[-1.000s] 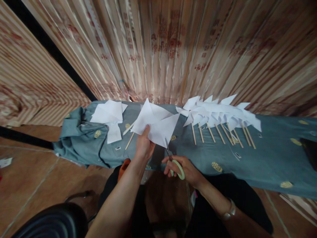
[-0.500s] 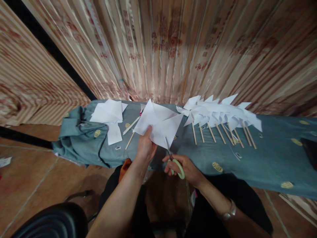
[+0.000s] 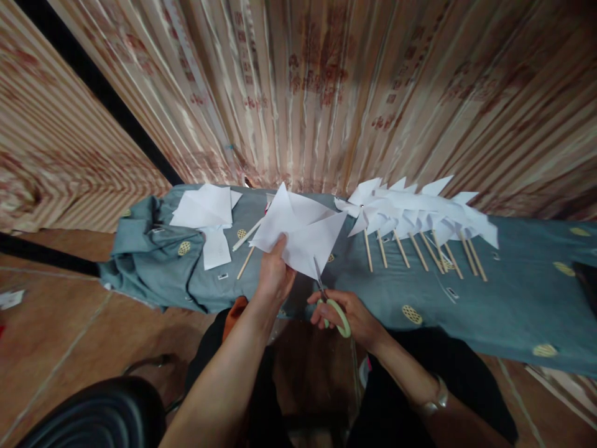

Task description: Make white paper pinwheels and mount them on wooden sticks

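Note:
My left hand (image 3: pixel 275 277) pinches a creased white paper sheet (image 3: pixel 301 230) and holds it up above the table edge. My right hand (image 3: pixel 347 317) grips scissors with pale green handles (image 3: pixel 333 308); their blades point up into the paper's lower corner. Both hands hover over a blue-grey patterned cloth (image 3: pixel 466 305) that covers the table.
A row of several white paper pinwheels on wooden sticks (image 3: pixel 420 218) lies to the right. A pile of white paper (image 3: pixel 205 214) and two loose sticks (image 3: pixel 245 249) lie to the left. A striped curtain hangs behind. A dark stool (image 3: pixel 93 417) stands at lower left.
The paper has tilted slightly and the scissor blades have crept a little further up into its lower corner. Both hands stay in nearly the same place.

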Demonstrator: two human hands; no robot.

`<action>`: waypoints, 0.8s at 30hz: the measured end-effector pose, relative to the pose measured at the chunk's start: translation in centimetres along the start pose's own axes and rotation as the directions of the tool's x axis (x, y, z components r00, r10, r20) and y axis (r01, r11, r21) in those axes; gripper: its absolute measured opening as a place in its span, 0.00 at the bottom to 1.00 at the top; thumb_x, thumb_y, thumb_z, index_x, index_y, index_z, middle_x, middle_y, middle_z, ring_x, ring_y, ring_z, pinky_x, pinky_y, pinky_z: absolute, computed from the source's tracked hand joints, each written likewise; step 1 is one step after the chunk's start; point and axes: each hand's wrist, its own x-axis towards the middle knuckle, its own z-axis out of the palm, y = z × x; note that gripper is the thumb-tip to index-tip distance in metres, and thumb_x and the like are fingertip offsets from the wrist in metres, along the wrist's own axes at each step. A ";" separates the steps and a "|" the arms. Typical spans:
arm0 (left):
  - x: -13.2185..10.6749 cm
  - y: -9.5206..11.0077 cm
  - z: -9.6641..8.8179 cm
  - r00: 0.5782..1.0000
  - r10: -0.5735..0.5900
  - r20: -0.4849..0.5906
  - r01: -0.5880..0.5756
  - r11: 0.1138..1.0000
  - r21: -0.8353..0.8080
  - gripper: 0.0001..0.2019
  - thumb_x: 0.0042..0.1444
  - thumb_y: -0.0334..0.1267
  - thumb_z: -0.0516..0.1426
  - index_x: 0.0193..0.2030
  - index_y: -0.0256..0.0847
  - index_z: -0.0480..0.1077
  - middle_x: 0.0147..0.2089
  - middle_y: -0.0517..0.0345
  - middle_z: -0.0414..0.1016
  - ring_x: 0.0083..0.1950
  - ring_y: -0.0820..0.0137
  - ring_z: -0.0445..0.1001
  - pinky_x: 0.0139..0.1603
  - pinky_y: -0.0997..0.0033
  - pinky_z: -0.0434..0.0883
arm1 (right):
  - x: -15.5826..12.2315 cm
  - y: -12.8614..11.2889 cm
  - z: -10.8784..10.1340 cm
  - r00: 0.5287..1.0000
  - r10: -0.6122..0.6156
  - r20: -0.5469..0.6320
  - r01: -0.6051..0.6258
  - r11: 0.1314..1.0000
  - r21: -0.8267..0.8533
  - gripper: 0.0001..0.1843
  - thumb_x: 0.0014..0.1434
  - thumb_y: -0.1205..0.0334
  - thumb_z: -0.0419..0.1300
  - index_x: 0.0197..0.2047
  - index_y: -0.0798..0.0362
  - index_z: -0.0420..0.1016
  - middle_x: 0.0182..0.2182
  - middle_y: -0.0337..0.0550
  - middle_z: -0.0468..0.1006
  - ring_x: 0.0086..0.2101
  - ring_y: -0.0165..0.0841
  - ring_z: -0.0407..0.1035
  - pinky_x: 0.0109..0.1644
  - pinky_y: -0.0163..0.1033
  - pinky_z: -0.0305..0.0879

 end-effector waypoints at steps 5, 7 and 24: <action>0.1 -0.1 0.0 1.000 0.006 0.012 -0.006 1.000 -0.005 0.13 0.60 0.25 0.54 0.50 0.36 0.72 0.35 0.57 0.81 0.36 0.71 0.80 0.49 0.72 0.74 | 0.0 -0.1 0.0 1.000 -0.003 -0.001 0.003 1.000 -0.018 0.27 0.47 0.38 0.65 0.36 0.55 0.73 0.25 0.40 0.76 0.24 0.28 0.68 0.29 0.35 0.64; 0.0 -0.1 0.0 1.000 0.003 0.011 -0.003 1.000 0.000 0.13 0.60 0.26 0.54 0.50 0.36 0.72 0.35 0.57 0.81 0.36 0.71 0.80 0.49 0.72 0.74 | 0.0 -0.1 0.1 1.000 -0.001 -0.002 0.001 1.000 -0.021 0.27 0.46 0.38 0.65 0.36 0.55 0.73 0.24 0.40 0.76 0.24 0.28 0.68 0.29 0.34 0.64; 0.1 0.1 -0.1 0.999 0.030 -0.014 -0.030 0.999 0.016 0.10 0.60 0.26 0.54 0.44 0.39 0.73 0.38 0.58 0.81 0.32 0.75 0.79 0.44 0.75 0.74 | 0.2 0.2 0.4 0.997 0.047 -0.055 -0.045 0.999 0.027 0.27 0.41 0.41 0.69 0.35 0.55 0.73 0.19 0.35 0.73 0.20 0.25 0.64 0.24 0.32 0.59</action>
